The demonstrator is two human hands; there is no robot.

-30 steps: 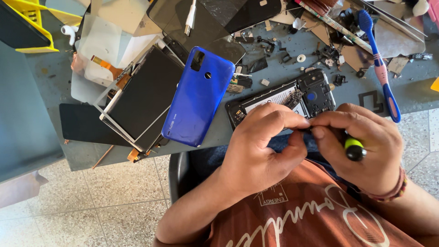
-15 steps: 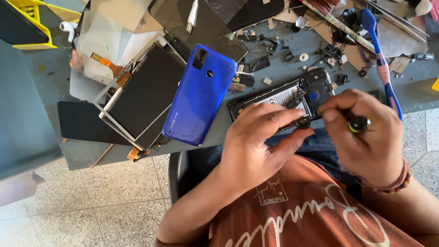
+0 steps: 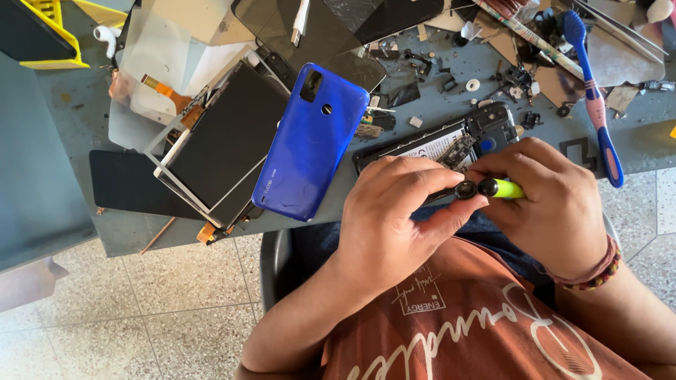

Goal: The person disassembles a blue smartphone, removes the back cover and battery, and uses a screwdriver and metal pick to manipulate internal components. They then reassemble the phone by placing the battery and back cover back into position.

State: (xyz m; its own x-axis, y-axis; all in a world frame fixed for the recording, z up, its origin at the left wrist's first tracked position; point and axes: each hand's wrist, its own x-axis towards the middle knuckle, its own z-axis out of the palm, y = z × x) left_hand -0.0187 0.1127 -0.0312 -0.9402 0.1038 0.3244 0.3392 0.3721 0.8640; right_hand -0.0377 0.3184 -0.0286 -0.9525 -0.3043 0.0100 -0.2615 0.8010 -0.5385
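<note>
An opened black phone body (image 3: 451,144) lies at the near edge of the grey workbench (image 3: 63,190), its circuit board exposed. My left hand (image 3: 401,211) rests over its lower half, thumb and fingers pinched on a small black part (image 3: 465,189) at the phone's edge. My right hand (image 3: 556,200) grips a screwdriver with a yellow-green handle and black cap (image 3: 501,188), its end next to that small part. A blue phone back cover (image 3: 310,141) lies to the left of both hands.
A black screen panel (image 3: 225,141) with a frame sits left of the blue cover. A blue and pink toothbrush (image 3: 595,98) lies at the right. Small screws, parts and scraps litter the back of the bench. A yellow tray (image 3: 42,32) stands at top left.
My hands have shifted slightly up toward the phone. The right hand has turned the screwdriver so its yellow-green handle now shows between the fingers, close to the left thumb.
</note>
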